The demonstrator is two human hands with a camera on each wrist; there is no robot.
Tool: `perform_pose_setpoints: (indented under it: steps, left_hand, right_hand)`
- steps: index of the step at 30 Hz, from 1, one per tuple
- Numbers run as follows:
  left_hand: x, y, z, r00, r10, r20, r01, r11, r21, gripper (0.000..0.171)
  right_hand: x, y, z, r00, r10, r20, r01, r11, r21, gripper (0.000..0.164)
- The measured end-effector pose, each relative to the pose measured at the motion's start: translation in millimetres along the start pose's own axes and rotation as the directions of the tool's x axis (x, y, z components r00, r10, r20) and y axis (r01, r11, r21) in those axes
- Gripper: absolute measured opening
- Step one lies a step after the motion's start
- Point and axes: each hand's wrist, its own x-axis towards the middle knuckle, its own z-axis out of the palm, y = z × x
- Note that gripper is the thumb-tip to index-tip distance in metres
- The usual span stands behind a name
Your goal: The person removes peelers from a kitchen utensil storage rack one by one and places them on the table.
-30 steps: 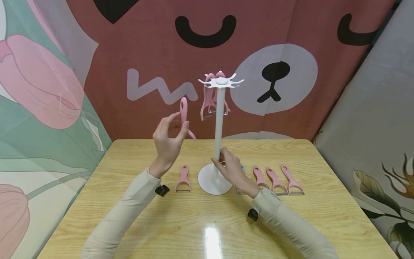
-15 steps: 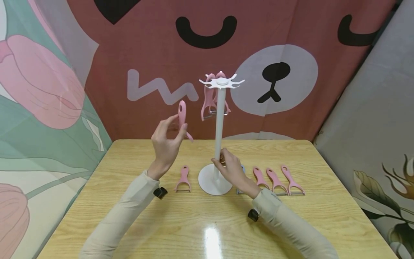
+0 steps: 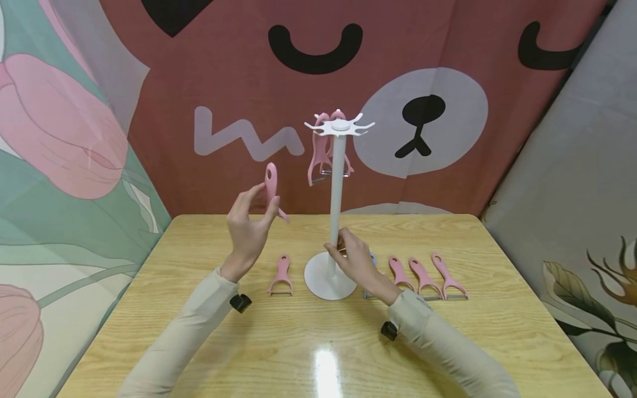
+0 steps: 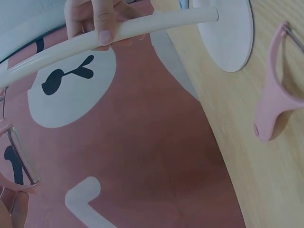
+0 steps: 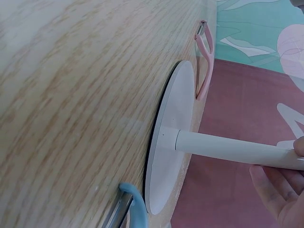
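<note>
My left hand (image 3: pixel 247 229) pinches a pink peeler (image 3: pixel 271 179) between thumb and fingers, handle end up, in the air left of the white stand (image 3: pixel 336 188). In the left wrist view, this peeler's metal blade (image 4: pixel 23 156) shows at the left edge. My right hand (image 3: pixel 359 261) grips the lower part of the stand's pole; the right wrist view shows fingers around the pole (image 5: pixel 228 148) above the round base (image 5: pixel 175 137). Pink peelers (image 3: pixel 320 149) hang from hooks at the rear left of the stand's top, partly hidden by the pole.
One pink peeler (image 3: pixel 283 271) lies on the wooden table (image 3: pixel 199 260) left of the base. Several pink peelers (image 3: pixel 421 273) lie in a row at the right. A blue peeler (image 5: pixel 137 209) is mostly hidden behind my right hand in the head view. A printed cloth hangs behind.
My left hand has moved left and a little down with the pink peeler, farther from the stand. The right hand keeps its grip on the pole, and the hanging peelers stay put.
</note>
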Motion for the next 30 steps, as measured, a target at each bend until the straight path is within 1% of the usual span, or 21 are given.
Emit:
perform_pose_setpoints:
  steps: [7, 14, 18, 22, 30]
  left_hand:
    - [-5.3, -2.6, -3.8, 1.0, -0.008, 0.001, 0.008, 0.998, 0.066, 0.036]
    - [-13.1, -7.2, -9.4, 0.999, -0.044, 0.026, 0.041, 0.993, 0.11, 0.036]
    - [-17.8, -9.0, -12.0, 0.997, -0.067, 0.047, 0.06, 0.99, 0.129, 0.035]
    - [-22.4, -12.3, -14.1, 0.995, -0.075, 0.069, 0.064, 0.987, 0.149, 0.034]
    - [-28.3, -16.8, -14.8, 0.992, -0.107, 0.073, 0.094, 0.982, 0.161, 0.033]
  right_hand:
    - [-0.4, -2.7, 0.0, 1.0, -0.009, -0.005, 0.009, 1.0, -0.001, 0.019]
    - [-0.8, -1.4, 0.6, 1.0, 0.001, -0.002, -0.001, 1.0, -0.006, 0.02]
    - [-1.3, -2.0, 0.4, 1.0, -0.004, -0.008, 0.004, 1.0, -0.004, 0.02]
    - [-1.5, -2.1, 0.3, 1.0, 0.004, -0.005, -0.004, 1.0, -0.006, 0.02]
    - [-1.5, -1.2, -0.1, 1.0, -0.008, -0.005, 0.008, 1.0, -0.014, 0.02]
